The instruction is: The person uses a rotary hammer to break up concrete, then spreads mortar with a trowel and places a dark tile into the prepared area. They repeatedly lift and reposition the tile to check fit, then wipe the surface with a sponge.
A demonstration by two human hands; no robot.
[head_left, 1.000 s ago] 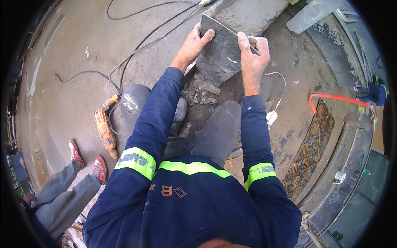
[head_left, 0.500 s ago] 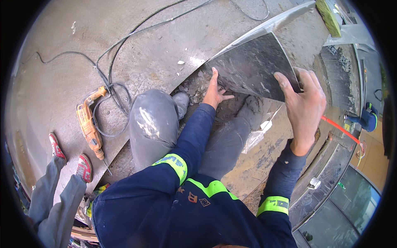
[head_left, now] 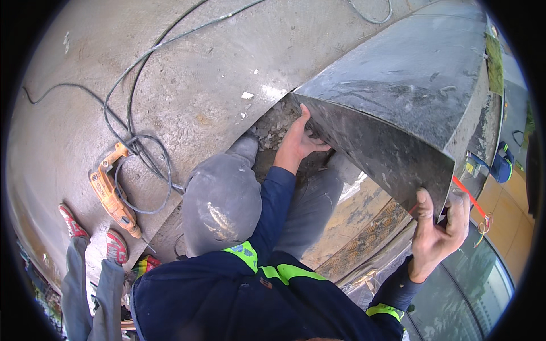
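A large dark grey panel (head_left: 392, 96) with a bent-down front face is tilted up ahead of me, its right end raised. My right hand (head_left: 441, 236) is closed on its lower right corner, thumb on the near face and fingers behind the edge. At the other end, my left hand (head_left: 296, 139) has its thumb up against the dark face and its fingers spread along the lower edge. It touches the panel without visibly gripping it. Beneath that end lies loose rubble (head_left: 273, 126) in a gap beside the concrete slab.
An orange corded power drill (head_left: 111, 190) with a long bit lies on the concrete slab (head_left: 193, 85) at left, its grey cable (head_left: 133, 139) looped. Another person's red shoes (head_left: 116, 246) stand near it. An orange strap (head_left: 472, 196) runs at right. A distant worker (head_left: 500, 165) is beyond.
The panel's right end has come up and toward me, showing its broad top face. My right hand moved down and right with the corner; my left hand stays near the left end.
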